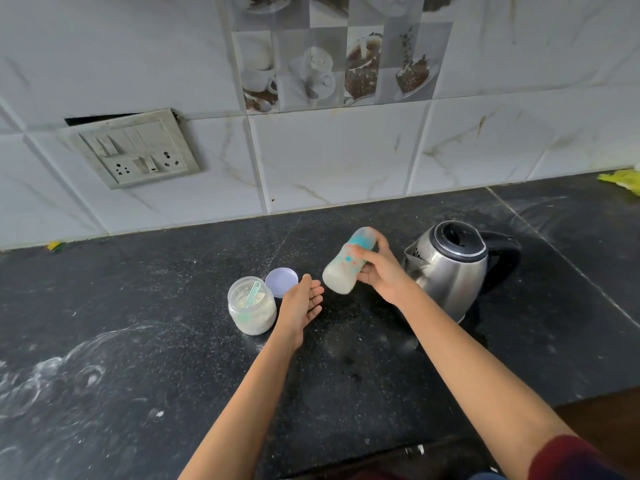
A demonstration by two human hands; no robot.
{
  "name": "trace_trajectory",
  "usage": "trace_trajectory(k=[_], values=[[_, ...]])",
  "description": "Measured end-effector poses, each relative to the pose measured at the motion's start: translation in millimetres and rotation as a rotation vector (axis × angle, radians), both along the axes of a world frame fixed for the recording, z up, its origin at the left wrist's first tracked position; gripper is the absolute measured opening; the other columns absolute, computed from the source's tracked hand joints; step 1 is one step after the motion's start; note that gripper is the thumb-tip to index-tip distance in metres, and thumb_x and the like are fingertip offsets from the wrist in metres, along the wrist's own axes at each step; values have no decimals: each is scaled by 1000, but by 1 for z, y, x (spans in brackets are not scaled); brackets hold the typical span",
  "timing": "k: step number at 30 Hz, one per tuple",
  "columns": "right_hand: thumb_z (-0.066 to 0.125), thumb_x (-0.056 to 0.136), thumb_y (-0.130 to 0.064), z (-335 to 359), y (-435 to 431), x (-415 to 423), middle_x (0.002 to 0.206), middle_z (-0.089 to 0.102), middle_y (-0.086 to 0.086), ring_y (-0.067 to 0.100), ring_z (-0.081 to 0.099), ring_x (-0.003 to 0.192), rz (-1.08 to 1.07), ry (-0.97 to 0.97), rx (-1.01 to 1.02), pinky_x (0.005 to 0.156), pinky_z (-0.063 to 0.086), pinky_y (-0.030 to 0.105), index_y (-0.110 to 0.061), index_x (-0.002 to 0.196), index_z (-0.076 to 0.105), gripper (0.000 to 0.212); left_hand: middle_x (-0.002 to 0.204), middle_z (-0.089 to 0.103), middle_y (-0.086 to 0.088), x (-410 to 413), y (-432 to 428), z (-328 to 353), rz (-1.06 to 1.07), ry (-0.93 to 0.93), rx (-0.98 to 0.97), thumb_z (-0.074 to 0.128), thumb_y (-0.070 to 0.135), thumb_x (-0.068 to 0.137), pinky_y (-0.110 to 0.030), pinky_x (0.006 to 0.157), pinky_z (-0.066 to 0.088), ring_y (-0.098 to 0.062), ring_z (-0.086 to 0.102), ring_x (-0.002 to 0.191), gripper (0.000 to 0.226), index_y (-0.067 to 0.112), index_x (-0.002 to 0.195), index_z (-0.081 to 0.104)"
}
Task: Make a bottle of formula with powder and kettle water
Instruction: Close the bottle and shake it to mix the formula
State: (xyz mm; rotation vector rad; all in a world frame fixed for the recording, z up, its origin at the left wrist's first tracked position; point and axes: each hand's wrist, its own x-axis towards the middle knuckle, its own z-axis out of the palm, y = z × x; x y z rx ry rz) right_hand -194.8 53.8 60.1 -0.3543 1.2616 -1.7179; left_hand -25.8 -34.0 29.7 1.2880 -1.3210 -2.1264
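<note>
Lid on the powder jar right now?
No, the lid lies on the counter beside the open jar, with the scoop inside.

I am viewing through a single wide-angle head camera, sitting above the speckled black stone countertop point(138, 299) and tilting forward and down, facing the white marbled tile wall point(329, 150); the counter is lying close below.

Black speckled worktop point(138, 323), smeared white, meets a wall of grey-veined white tiles point(329, 150). A grimy switch plate point(133, 148) sits tilted at left; coffee-picture tiles point(332, 64) run above centre.
</note>
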Motion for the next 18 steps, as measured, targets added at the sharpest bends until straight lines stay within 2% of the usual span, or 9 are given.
trace_trajectory(k=[3, 7, 11, 14, 18], values=[[68, 82, -6, -3, 1, 2, 130, 55, 15, 30, 66, 107, 91, 19, -5, 73, 59, 41, -30, 140, 41, 67, 105, 72, 0, 0, 0, 1, -2, 2, 0, 45, 42, 103, -25, 76, 52, -12, 65, 96, 36, 16, 110, 68], [66, 85, -7, -5, -1, -1, 138, 49, 17, 32, 61, 114, -48, -75, -41, 75, 59, 42, -25, 142, 36, 68, 101, 71, 2, 1, -1, -1, 10, 1, -9, 45, 42, 103, -24, 75, 52, -10, 64, 92, 33, 17, 106, 68], [69, 81, -8, -6, 1, -2, 134, 54, 17, 32, 66, 109, 135, 22, 23, 75, 59, 43, -31, 136, 44, 64, 104, 71, 2, 1, -1, -2, 9, -2, -5, 46, 42, 103, -25, 77, 52, -11, 64, 94, 33, 17, 107, 68], [65, 88, -5, -11, 0, -2, 138, 51, 17, 31, 63, 111, 17, -52, 15, 74, 59, 42, -31, 137, 41, 61, 104, 72, 1, 0, -1, 0, 3, -5, -14, 45, 42, 103, -25, 77, 52, -11, 64, 94, 34, 17, 107, 68], [71, 82, -9, -12, 0, 0, 135, 53, 16, 33, 64, 112, 168, 31, 21, 78, 58, 45, -34, 136, 47, 64, 104, 71, 1, 0, -2, 0, 3, 0, -14, 46, 41, 102, -25, 77, 52, -12, 64, 95, 33, 17, 107, 68]])
